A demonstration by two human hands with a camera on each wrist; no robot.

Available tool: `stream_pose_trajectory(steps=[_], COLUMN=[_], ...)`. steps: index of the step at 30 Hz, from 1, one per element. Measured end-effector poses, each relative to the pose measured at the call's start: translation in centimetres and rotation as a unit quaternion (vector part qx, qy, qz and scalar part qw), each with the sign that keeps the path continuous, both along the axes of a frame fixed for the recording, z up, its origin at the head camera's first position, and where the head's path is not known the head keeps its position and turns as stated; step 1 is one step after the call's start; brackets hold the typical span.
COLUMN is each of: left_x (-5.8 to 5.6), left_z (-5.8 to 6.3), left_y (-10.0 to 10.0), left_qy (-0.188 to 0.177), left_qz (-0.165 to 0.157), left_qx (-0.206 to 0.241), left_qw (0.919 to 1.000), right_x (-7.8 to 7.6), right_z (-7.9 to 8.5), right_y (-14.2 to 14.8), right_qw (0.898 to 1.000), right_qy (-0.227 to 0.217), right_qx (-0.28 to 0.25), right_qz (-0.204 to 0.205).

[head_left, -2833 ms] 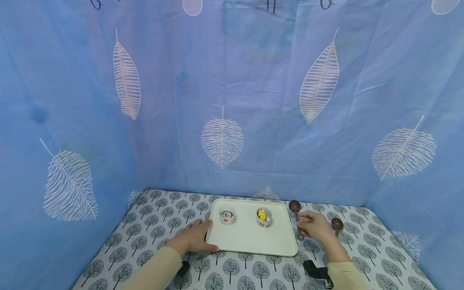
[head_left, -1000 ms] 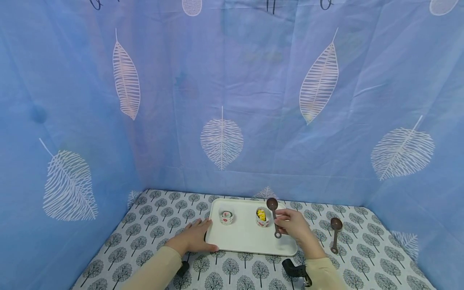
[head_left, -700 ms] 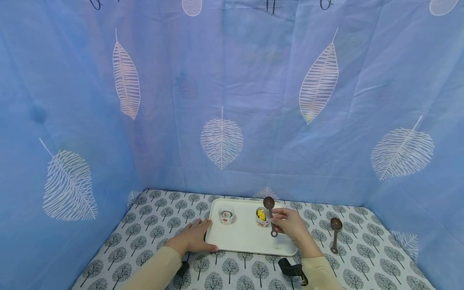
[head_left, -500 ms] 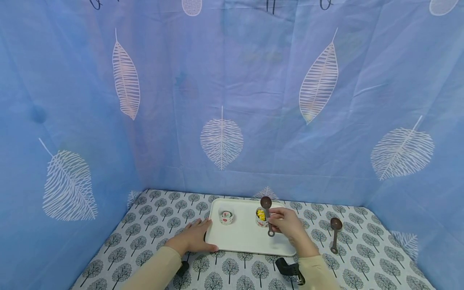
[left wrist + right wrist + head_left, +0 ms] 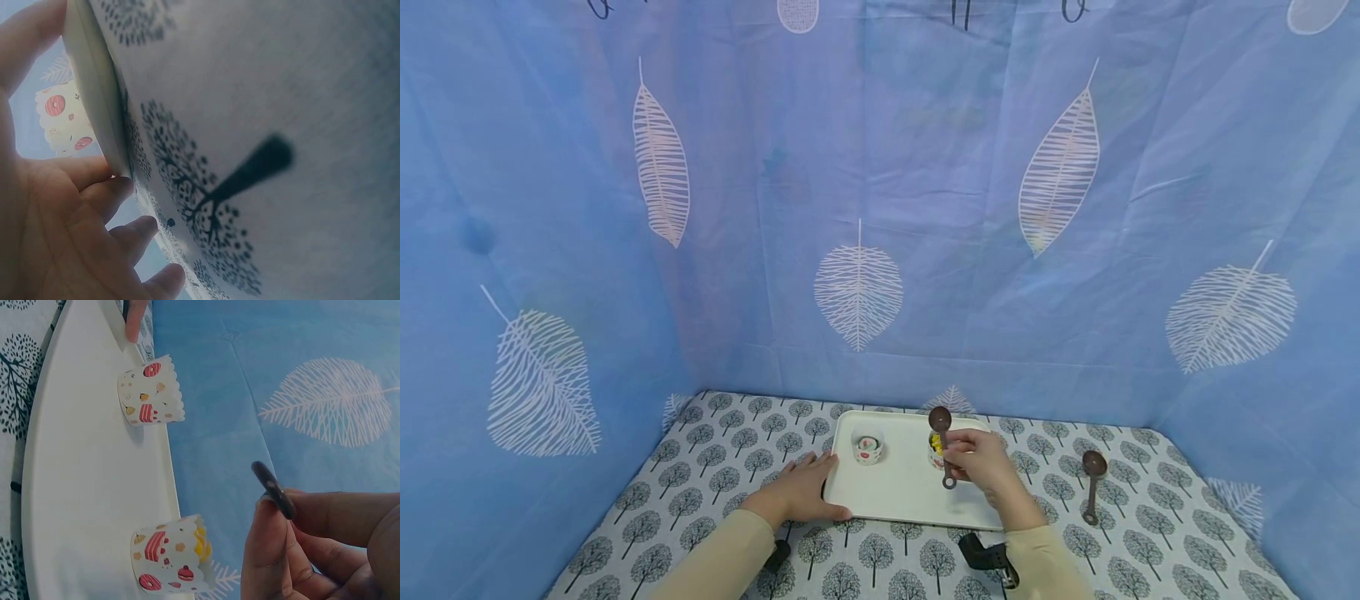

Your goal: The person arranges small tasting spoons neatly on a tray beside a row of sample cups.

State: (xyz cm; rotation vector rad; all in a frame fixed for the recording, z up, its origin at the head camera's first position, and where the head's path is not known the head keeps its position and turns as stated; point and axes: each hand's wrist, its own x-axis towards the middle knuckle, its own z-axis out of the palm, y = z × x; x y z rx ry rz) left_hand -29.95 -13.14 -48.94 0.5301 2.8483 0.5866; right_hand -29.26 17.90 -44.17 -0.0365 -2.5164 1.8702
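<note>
My right hand pinches the handle of a brown measuring spoon between thumb and fingers. The spoon hangs over the right part of a cream tray, partly in front of a printed paper cup with yellow pieces in it. In the right wrist view only the handle's end shows; the bowl is out of sight. My left hand rests at the tray's left front corner, fingers spread, thumb along the near edge. In the left wrist view its fingertips touch the tray's rim.
A second paper cup with a pale round piece inside stands on the tray's left. Another brown measuring spoon lies on the tree-print cloth at the right. A blue leaf-print curtain rises behind.
My right hand has lifted the measuring spoon from beside the tray and carried it left over the tray, towards the right-hand cup. My left hand stays at the corner.
</note>
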Motion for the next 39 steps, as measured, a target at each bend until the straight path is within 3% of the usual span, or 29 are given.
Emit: stream_pose_trajectory(steps=[39], left_x=[0.1], left_z=[-0.2], left_y=[-0.1], left_qy=[0.003], left_qz=[-0.003], left_qx=[0.002], left_qw=[1.0], right_x=[-0.9], right_z=[-2.6], right_y=[-3.1], right_qw=[1.0], right_qy=[-0.011], right_qx=[-0.002], right_qz=[-0.002])
